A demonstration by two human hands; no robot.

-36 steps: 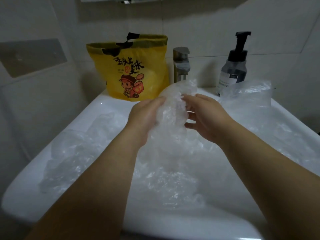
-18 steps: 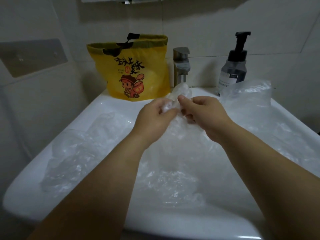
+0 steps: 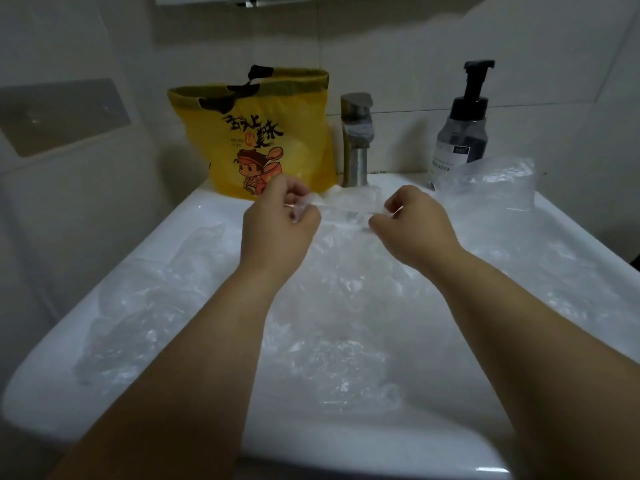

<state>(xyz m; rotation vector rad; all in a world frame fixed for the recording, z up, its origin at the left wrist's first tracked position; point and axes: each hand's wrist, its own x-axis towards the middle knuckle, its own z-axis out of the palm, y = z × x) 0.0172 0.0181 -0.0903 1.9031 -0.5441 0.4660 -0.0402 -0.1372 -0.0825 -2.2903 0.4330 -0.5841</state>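
sink (image 3: 363,452): white, its basin in front of and below the tap (image 3: 356,140).
film (image 3: 346,323): clear, crumpled, fills the basin in front of the tap. its upper edge is pulled into a taut strip just in front of the tap.
wrap (image 3: 138,313): clear, bunched, on the rim well front-left of the tap.
bag (image 3: 256,133): yellow, with a cartoon figure and black characters, upright just left of the tap.
clump (image 3: 491,181): clear plastic, right of the tap.
bottle (image 3: 460,133): dark pump bottle, upright, right of the tap, foot behind the clump.
tap: brushed metal, upright.
left grip (image 3: 280,226): front-left of the tap, fingers curled, pinching the film's left end.
right grip (image 3: 412,223): front-right of the tap, pinching the film's right end.
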